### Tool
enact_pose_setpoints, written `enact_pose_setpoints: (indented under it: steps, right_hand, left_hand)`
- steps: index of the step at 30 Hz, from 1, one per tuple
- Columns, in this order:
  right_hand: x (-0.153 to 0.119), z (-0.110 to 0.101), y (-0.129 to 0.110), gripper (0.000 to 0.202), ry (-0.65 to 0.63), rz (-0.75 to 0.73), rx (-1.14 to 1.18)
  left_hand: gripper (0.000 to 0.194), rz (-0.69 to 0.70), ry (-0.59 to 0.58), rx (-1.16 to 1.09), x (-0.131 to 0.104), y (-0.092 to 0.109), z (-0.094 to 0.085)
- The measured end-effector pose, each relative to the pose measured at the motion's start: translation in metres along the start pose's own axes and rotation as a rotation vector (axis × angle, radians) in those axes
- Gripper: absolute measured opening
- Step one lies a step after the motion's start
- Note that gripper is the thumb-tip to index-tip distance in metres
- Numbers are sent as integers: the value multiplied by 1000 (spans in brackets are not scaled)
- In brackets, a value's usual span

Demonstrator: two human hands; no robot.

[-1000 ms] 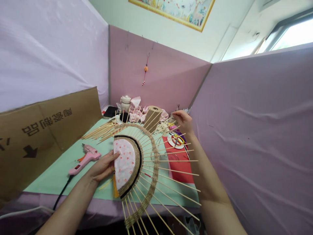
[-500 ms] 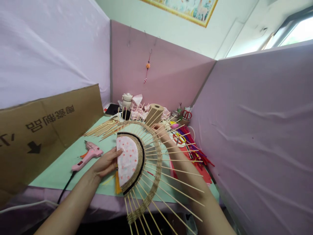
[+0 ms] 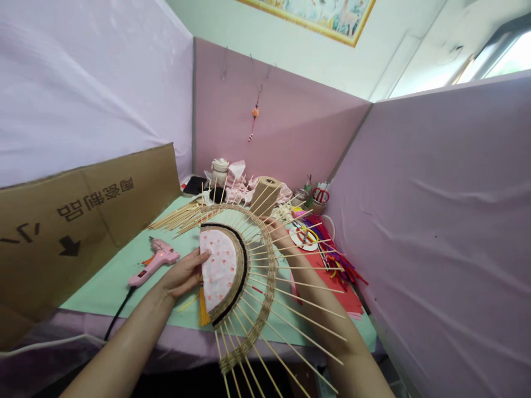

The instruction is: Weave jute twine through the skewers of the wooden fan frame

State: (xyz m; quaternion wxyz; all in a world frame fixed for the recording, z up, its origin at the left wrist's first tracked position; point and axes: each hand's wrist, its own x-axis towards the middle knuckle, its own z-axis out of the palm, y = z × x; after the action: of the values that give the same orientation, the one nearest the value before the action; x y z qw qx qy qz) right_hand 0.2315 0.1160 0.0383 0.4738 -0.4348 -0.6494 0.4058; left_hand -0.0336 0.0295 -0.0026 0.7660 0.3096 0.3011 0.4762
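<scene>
A half-round woven fan frame [image 3: 265, 271] stands tilted over the green table [image 3: 124, 276], with bamboo sticks fanning out from a pink dotted fabric centre [image 3: 218, 268] ringed in black and jute. My left hand [image 3: 182, 273] grips the flat edge of that fabric centre. My right hand [image 3: 277, 228] is behind the sticks near the frame's top, by the woven jute band; its fingers are mostly hidden. An orange tassel [image 3: 203, 312] hangs at the fan's lower edge.
A pink glue gun [image 3: 155, 261] with black cord lies left. Loose bamboo sticks [image 3: 174, 217], a jute roll [image 3: 265, 193], a white jar [image 3: 219, 168], scissors [image 3: 305, 236], coloured pipe cleaners [image 3: 336, 260] and red paper [image 3: 336, 287] lie behind. Cardboard [image 3: 70, 221] leans left; pink partitions surround.
My right hand came down from the outer stick tips to behind the frame near the jute band. The view shifted slightly; my left hand stays on the fabric centre.
</scene>
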Motion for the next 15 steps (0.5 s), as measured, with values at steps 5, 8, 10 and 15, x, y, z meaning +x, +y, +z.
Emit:
enact_pose_setpoints:
  steps: [5, 8, 10, 15]
  right_hand:
    - [-11, -17, -4, 21, 140, -63, 59]
    - [-16, -13, -8, 23, 109, -84, 134]
    - [-15, -3, -8, 28, 42, -74, 178]
    - [-17, 12, -3, 38, -136, -12, 180]
  left_hand:
    - [31, -6, 5, -29, 1, 0, 0]
    - [28, -17, 11, -33, 2, -1, 0]
    - [24, -22, 26, -38, 3, -1, 0]
    - [17, -27, 64, -75, 4, 1, 0]
